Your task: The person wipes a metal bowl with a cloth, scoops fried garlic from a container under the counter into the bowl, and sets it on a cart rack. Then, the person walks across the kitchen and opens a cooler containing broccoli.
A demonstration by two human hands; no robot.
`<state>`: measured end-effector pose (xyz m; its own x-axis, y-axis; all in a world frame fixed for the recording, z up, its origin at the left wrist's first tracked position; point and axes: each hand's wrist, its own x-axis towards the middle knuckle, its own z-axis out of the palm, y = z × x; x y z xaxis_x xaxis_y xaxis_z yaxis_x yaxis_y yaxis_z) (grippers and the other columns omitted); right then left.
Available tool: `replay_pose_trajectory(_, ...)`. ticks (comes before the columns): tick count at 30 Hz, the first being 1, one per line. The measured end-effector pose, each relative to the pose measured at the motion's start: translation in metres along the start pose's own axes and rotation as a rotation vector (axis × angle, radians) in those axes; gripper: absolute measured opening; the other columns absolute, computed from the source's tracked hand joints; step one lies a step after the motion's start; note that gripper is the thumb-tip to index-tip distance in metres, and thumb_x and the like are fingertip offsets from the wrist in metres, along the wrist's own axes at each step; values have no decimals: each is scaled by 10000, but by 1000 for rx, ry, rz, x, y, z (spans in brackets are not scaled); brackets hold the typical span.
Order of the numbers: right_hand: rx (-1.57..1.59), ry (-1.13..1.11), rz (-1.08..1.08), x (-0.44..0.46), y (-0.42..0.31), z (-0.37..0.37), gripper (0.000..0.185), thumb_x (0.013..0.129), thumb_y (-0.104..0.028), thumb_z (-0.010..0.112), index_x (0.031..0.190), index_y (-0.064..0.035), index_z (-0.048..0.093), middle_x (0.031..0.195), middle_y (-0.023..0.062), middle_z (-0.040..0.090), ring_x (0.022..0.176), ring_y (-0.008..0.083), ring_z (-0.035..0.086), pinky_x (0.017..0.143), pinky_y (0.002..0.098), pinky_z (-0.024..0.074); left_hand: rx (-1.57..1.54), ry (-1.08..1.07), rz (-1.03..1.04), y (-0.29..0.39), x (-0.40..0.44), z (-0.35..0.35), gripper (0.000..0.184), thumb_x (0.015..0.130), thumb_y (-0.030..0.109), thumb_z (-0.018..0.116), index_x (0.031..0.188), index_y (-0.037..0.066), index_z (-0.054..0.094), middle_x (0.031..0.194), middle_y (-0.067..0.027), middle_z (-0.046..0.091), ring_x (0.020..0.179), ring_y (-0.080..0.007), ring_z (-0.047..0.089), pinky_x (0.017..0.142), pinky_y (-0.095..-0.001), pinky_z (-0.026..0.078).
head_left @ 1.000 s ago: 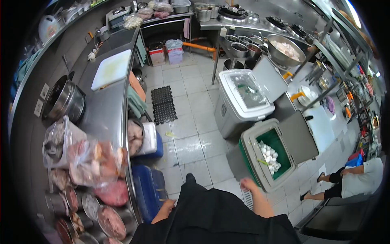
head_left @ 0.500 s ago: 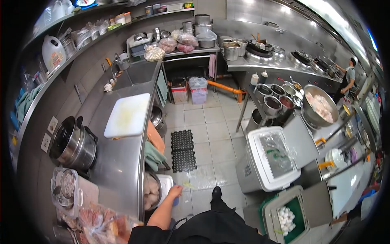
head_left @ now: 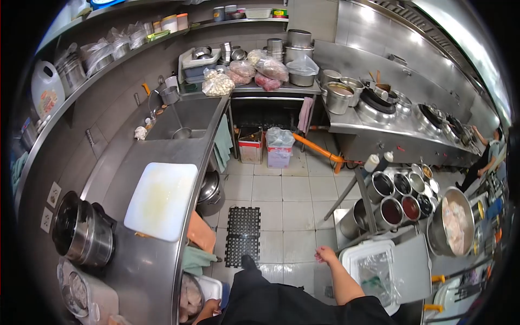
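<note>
Hanging right hand (head_left: 326, 254) near bin (head_left: 351, 265), left hand (head_left: 211, 307) by white lid (head_left: 210, 287)

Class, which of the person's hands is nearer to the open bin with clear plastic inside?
Right. In the picture, the right hand is just left of the bin; the left hand is farther away, low beside the steel counter.

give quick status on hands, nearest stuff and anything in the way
Right hand looks empty, near open white bin. Left hand by white-topped box, grip unclear. Black mat on floor ahead.
</note>
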<state>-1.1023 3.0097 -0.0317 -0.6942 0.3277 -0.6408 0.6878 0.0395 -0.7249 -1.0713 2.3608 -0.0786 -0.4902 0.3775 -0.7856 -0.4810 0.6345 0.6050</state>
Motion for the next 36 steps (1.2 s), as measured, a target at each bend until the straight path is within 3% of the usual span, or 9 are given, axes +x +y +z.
replay_pose_trajectory(2, 39, 18, -28, 36, -46, 4, 181, 933, -257, 553, 967, -85, 599, 758, 66, 671, 590, 175, 641, 486, 335, 513, -237, 173, -544, 27, 62, -14, 446, 978, 421, 475, 1031, 6, 630, 820, -184, 664, 662, -336, 696, 529, -491, 538)
replay_pose_trajectory(4, 44, 72, 9, 69, -84, 13, 166, 927, -253, 555, 938, -94, 602, 749, 60, 665, 587, 170, 637, 492, 333, 515, -203, 208, -491, 63, 110, -43, 412, 971, 407, 482, 1014, 31, 644, 829, -190, 661, 691, -311, 699, 580, -507, 534)
replay_pose_trajectory(9, -394, -120, 140, 118, -69, 35, 212, 908, -277, 572, 965, -77, 616, 794, 99, 684, 612, 219, 653, 524, 386, 535, 325, 311, 592, 223, 234, -166, 406, 985, 408, 480, 888, 42, 626, 583, -92, 575, 494, -229, 586, 468, -390, 457)
replay_pose_trajectory(10, -587, -256, 11, 121, -72, 31, 212, 943, -274, 549, 935, -67, 591, 748, 88, 672, 586, 207, 641, 481, 391, 522, -253, 231, 61, 279, 278, -188, 401, 979, 404, 504, 859, 33, 599, 560, -68, 554, 435, -208, 524, 434, -374, 435)
replay_pose_trajectory(18, -108, -386, -176, 215, -62, 19, 190, 949, -200, 531, 1058, -49, 569, 781, 147, 672, 579, 261, 643, 437, 395, 479, -335, 235, 471, 698, 387, -353, 372, 963, 384, 576, 1113, 46, 619, 889, -66, 672, 702, -148, 641, 572, -286, 511)
replay_pose_trajectory(21, -199, -166, 343, 267, -143, 18, 380, 864, -395, 543, 1090, -120, 677, 1152, 100, 667, 1091, 301, 606, 905, 408, 497, -312, 165, 555, 812, 406, -381, 457, 973, 424, 557, 1229, 46, 547, 1031, -99, 667, 797, -182, 668, 670, -312, 537)
replay_pose_trajectory(23, -83, -112, 37, 342, -174, 8, 231, 933, -240, 546, 1109, -91, 554, 821, 134, 667, 571, 253, 624, 480, 417, 491, -314, 129, 585, 875, 424, -393, 464, 977, 419, 552, 1254, 47, 540, 1041, -99, 670, 809, -174, 670, 676, -303, 538)
replay_pose_trajectory(29, 348, -24, 69, 567, -386, -52, 295, 935, -311, 553, 1097, -66, 582, 826, 120, 670, 633, 217, 637, 511, 381, 528, -297, 178, 683, 1022, 481, -423, 473, 955, 468, 571, 1205, 67, 571, 1017, -79, 671, 779, -147, 663, 632, -287, 530)
replay_pose_trajectory(36, 163, 103, -655, 655, -879, -163, 232, 978, -290, 588, 1047, -69, 603, 746, 4, 597, 611, 99, 551, 514, 238, 431, -397, 185, 883, 1220, 530, -523, 407, 979, 373, 567, 1218, 43, 558, 1040, -105, 672, 811, -167, 670, 649, -286, 544)
